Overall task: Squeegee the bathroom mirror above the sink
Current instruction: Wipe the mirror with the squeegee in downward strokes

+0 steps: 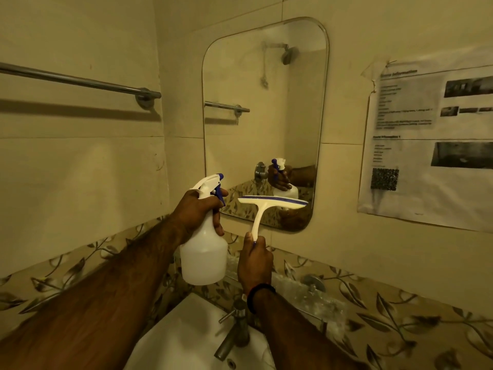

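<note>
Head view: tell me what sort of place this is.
A tiled bathroom, likely in shared or rented lodging. A wall mirror hangs above a white sink with a metal tap; the mirror reflects a shower head, and a printed notice is taped beside it.

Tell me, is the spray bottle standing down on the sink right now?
No, the left hand holds the spray bottle up in the air, above the sink, while the right hand holds the squeegee.
</note>
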`<state>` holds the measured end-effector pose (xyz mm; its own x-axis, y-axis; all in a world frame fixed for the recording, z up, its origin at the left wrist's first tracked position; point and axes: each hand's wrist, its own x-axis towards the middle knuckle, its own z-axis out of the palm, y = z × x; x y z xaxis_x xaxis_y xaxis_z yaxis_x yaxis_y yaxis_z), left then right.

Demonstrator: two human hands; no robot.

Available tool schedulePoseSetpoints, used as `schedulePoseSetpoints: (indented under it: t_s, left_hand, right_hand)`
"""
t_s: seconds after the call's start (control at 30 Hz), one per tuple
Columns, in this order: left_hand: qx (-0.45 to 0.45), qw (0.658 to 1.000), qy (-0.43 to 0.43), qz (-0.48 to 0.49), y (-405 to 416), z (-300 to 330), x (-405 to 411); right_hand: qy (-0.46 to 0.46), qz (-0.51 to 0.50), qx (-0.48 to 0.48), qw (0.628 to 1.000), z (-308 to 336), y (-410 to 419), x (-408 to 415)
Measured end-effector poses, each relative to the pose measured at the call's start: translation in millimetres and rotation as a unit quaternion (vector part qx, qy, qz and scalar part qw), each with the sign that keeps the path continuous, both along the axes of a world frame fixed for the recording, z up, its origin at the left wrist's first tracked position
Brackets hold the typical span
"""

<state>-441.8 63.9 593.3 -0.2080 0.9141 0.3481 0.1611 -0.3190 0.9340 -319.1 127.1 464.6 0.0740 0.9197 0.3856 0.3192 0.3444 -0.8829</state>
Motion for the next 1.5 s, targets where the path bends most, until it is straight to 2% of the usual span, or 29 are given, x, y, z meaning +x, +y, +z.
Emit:
schedulePoseSetpoints:
  t_s: [0.5, 1.5]
  left_hand:
    - [-0.01, 1.0, -0.004, 0.002, -11.7, -9.3, -2.7]
    - [-0.006, 1.0, -0.014, 0.003, -14.4, -12.8, 0.7]
  right_hand:
    - [0.019, -0.028, -0.024, 0.999, -19.6, -10.3, -2.5]
    - [-0.025, 0.002, -0.044, 0.999, -43.7, -27.0, 16.2]
